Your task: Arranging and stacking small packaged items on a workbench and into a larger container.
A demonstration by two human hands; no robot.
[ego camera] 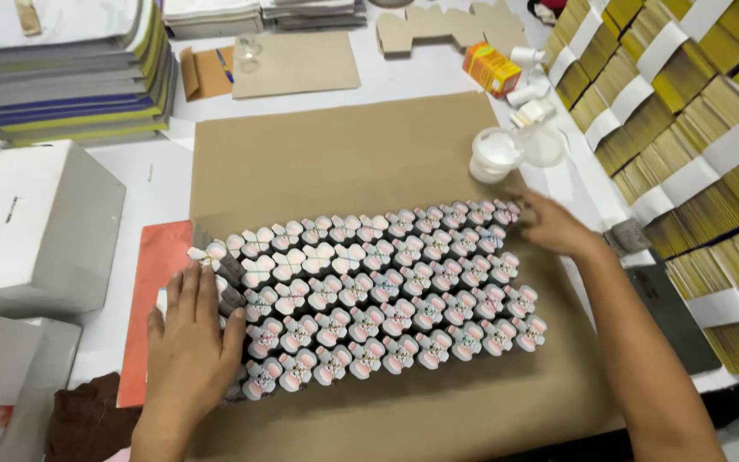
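Left hand (190,342) flat, fingers spread, pressing left end of little boxes (369,295) on brown board (335,154). Right hand (549,224) flat, touching right end, near white cup (493,156).

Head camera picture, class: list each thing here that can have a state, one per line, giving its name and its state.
small folded boxes, packed upright in rows on the brown board, tops closed.
brown board, lying flat.
left hand, flat against the block's left end.
right hand, touching the block's far right corner.
white tub, open, white paste inside.
orange carton, lying on its side.
banded card bundles, stacked.
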